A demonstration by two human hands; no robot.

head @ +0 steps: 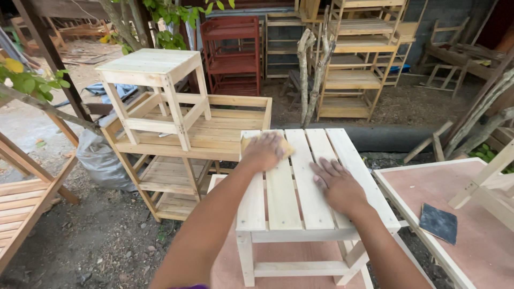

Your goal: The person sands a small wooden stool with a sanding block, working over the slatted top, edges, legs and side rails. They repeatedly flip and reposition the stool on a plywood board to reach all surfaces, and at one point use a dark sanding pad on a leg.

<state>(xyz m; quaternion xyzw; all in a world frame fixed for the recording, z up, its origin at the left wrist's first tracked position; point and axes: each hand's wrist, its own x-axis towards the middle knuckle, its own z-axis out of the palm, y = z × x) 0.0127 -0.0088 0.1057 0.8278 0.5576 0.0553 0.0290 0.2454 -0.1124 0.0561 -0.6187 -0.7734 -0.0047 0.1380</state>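
Note:
A small pale wooden stool (300, 214) with a slatted top stands in front of me. My left hand (263, 151) presses a tan piece of sandpaper (287, 147) onto the far left slats of the top. My right hand (338, 184) lies flat, palm down, on the right slats and holds nothing.
A dark sheet of sandpaper (438, 222) lies on a plywood board (471, 251) at the right. To the left a second stool (155, 85) stands on a wooden shelf unit (214, 134). Red and bare wooden racks (233, 53) stand behind, on dirt ground.

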